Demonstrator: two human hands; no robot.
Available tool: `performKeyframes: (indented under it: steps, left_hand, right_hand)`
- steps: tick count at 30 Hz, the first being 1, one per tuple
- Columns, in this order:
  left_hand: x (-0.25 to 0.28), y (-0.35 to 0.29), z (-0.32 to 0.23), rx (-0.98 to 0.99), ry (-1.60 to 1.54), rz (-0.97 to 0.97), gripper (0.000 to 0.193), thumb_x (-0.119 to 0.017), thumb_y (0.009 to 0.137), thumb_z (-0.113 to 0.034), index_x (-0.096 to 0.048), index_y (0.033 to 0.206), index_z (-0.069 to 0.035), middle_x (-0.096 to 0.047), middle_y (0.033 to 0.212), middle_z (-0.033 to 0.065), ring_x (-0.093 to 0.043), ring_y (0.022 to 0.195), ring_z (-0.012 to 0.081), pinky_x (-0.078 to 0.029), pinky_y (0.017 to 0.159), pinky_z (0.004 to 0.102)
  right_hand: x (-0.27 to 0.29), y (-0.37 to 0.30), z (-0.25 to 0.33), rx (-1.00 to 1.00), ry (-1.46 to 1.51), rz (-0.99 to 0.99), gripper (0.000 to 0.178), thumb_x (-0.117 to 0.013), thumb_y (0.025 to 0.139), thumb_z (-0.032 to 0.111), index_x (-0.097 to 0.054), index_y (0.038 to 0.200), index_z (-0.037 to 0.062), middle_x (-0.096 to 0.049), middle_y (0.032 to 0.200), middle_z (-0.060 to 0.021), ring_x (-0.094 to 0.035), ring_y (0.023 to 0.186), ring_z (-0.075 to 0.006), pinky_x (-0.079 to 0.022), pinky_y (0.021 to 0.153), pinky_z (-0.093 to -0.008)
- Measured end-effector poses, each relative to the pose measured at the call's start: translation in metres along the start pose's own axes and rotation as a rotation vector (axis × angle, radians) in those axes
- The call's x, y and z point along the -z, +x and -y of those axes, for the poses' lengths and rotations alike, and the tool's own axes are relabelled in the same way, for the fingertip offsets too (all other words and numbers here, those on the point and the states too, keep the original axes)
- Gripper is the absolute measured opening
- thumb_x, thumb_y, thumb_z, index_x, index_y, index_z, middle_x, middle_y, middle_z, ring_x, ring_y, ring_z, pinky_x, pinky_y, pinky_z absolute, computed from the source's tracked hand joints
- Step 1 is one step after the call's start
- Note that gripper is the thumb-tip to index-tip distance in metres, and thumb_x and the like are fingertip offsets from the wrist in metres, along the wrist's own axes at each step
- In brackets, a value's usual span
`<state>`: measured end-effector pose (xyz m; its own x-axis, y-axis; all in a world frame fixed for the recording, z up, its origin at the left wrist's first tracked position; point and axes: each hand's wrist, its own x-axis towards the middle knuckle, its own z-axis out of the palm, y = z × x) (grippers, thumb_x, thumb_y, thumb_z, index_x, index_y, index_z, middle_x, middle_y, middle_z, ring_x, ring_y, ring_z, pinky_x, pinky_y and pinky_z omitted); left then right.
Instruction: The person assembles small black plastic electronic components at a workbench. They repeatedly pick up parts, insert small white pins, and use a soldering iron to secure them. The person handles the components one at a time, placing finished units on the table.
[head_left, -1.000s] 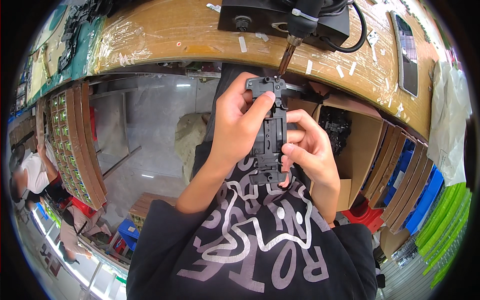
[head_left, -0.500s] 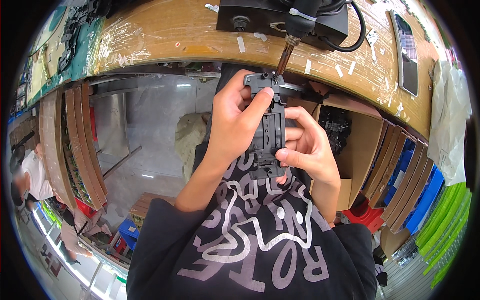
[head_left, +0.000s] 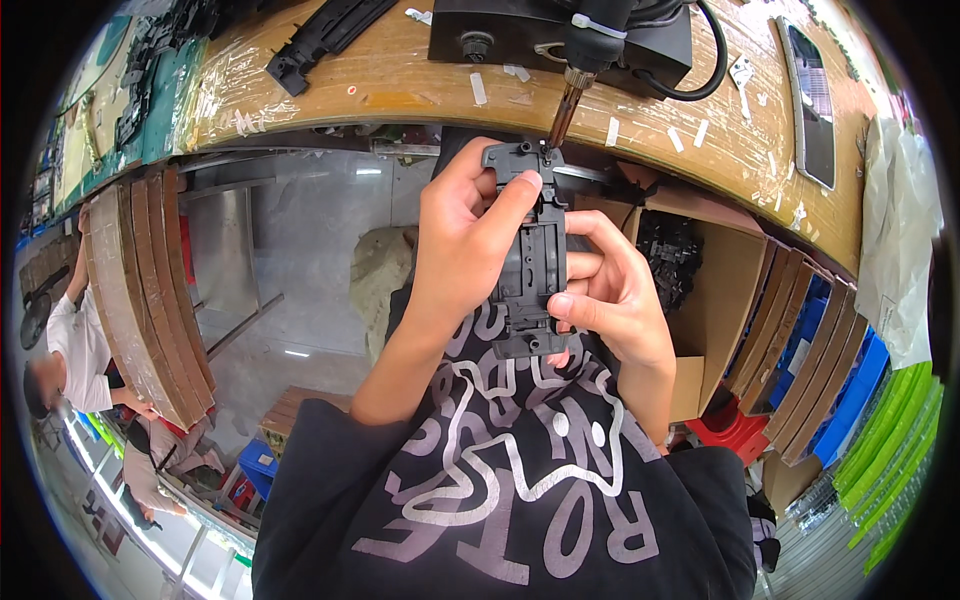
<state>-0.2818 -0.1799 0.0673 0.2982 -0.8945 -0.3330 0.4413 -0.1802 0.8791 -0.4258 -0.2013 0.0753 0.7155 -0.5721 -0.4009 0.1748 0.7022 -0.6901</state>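
Note:
Both hands hold a long black molded plastic part [head_left: 541, 262] upright in front of my shirt. My left hand [head_left: 465, 240] grips its upper left side, thumb lying across the face near the top. Around the lower right edge curl the fingers of my right hand [head_left: 610, 290], its thumb pressing on the face. A soldering-iron-like tool [head_left: 580, 65] points down from above. Its metal tip meets the part's top right corner in the picture; I cannot tell whether they touch.
Behind the tool a black control box [head_left: 510, 35] stands on the wooden bench [head_left: 330, 75]. Another black plastic part [head_left: 325, 40] lies at the bench's far left, a phone [head_left: 812, 110] at its right. A cardboard box [head_left: 720, 290] of black pieces is right. Co-workers [head_left: 75, 345] are left.
A second black plastic part has appeared on the far left of the bench. My hands and the held part have shifted very slightly left. A co-worker at left has reached toward the stacked cardboard.

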Motion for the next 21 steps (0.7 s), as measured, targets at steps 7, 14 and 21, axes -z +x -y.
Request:
performKeyframes:
  steps: [7, 14, 21]
  left_hand:
    - [0.0012, 0.002, 0.0022, -0.013, 0.002, 0.004, 0.01, -0.051, 0.078, -0.004, -0.05, 0.087, 0.001, -0.056, 0.071, 0.004, -0.049, 0.06, 0.0039, -0.039, 0.051, 0.0177]
    - [0.0009, 0.0024, 0.0024, -0.011, 0.004, 0.006, 0.011, -0.051, 0.078, -0.004, -0.05, 0.088, 0.001, -0.055, 0.071, 0.0035, -0.048, 0.059, 0.0038, -0.038, 0.05, 0.0178]
    - [0.0005, 0.0039, 0.0017, -0.033, 0.045, 0.005, 0.013, -0.051, 0.077, -0.004, -0.051, 0.09, 0.001, -0.055, 0.069, 0.0025, -0.047, 0.058, 0.0034, -0.037, 0.048, 0.0176]
  right_hand:
    - [0.0006, 0.0005, -0.0028, 0.014, -0.018, -0.01, 0.044, -0.058, 0.071, -0.004, -0.036, 0.109, -0.0023, -0.056, 0.072, -0.0115, -0.055, 0.054, -0.0116, -0.05, 0.041, -0.0256]
    - [0.0, 0.0, -0.0023, 0.017, -0.004, -0.022, 0.045, -0.058, 0.071, -0.003, -0.036, 0.11, -0.0025, -0.056, 0.071, -0.0112, -0.054, 0.055, -0.0116, -0.05, 0.04, -0.0256]
    - [-0.0006, 0.0007, -0.0012, 0.015, -0.003, -0.02, 0.046, -0.059, 0.07, -0.003, -0.036, 0.11, -0.0023, -0.056, 0.073, -0.0115, -0.054, 0.055, -0.0118, -0.05, 0.041, -0.0258]
